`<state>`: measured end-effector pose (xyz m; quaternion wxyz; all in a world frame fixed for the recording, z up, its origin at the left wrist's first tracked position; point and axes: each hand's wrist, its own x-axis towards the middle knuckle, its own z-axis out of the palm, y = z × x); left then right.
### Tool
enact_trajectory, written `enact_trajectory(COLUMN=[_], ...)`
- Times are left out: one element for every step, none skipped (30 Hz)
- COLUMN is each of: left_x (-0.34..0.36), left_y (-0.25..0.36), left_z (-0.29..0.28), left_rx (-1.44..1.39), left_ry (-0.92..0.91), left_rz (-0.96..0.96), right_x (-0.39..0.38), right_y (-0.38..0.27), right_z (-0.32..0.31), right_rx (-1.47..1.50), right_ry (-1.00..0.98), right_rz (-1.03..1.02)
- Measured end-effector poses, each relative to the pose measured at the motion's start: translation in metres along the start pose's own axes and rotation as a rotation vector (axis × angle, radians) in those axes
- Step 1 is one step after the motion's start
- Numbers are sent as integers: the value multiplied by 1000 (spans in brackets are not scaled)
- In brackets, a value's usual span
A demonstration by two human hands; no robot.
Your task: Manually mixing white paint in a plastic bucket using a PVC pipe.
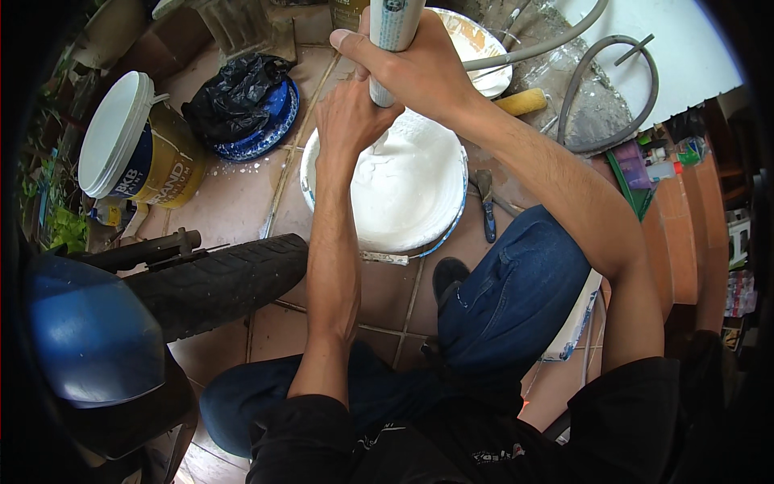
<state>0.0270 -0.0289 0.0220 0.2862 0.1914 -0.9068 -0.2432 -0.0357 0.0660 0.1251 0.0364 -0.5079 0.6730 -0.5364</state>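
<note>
A white pipe or tube (395, 22) with faint bluish print stands upright above a bucket (465, 211) of thick white paint (407, 181). My right hand (426, 71) is closed around the pipe, its thumb pointing left. Just below it, my left hand (352, 117) also grips the pipe. Below the hands the pipe's lower part is mostly hidden, and a dent marks the paint beside my left hand. I cannot tell how deep the pipe reaches. A scraper (487, 206) with a blue-black handle lies on the tiles right of the bucket.
To the left are a yellow-and-blue paint bucket (173, 165) and a black plastic bag (238, 101) on a blue lid (282, 121). A motorcycle tyre (234, 278) juts in at lower left. A paint-stained basin (492, 77), a yellow roller (522, 102) and a grey hose (567, 97) lie beyond.
</note>
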Motion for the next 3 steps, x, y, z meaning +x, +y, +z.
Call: enact_trajectory(left_x=[1,2,1], left_y=[-2,-4,-6], left_z=[-4,-7,-11], left_rx=[1,13,25], left_ry=[1,-49,-100], left_rz=[0,25,51], right_x=[1,2,2], right_y=[0,-1,-2], right_z=[0,-1,-1], right_rx=[36,72,72], right_ry=[3,6,6], right_rz=[4,8,7])
